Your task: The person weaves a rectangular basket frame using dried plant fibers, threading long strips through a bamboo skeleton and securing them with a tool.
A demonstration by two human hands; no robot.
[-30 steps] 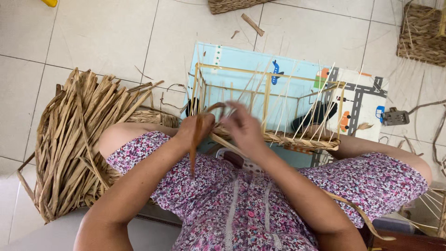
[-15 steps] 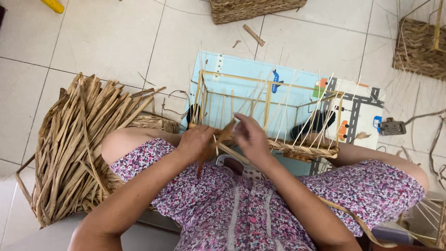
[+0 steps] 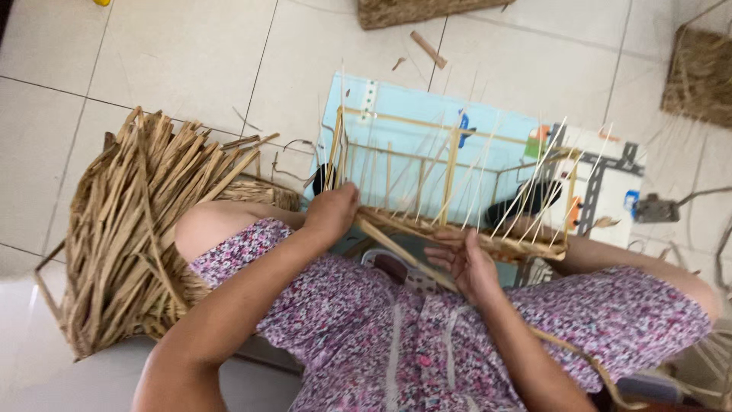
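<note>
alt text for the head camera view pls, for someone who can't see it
Seen from above, a seated person weaves a basket frame of thin upright sticks: the left hand grips its woven lower edge, and the right hand lies open under a long flat strip. A pile of dried straw strips lies on the tiled floor.

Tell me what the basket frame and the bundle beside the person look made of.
Basket frame: likely bamboo or pale wood, matte, judging by its straight yellowish slats and thin splints. Bundle: apparently dried grass or leaf strips, tan, dull and creased. Left hand grips the frame's woven base.
</note>
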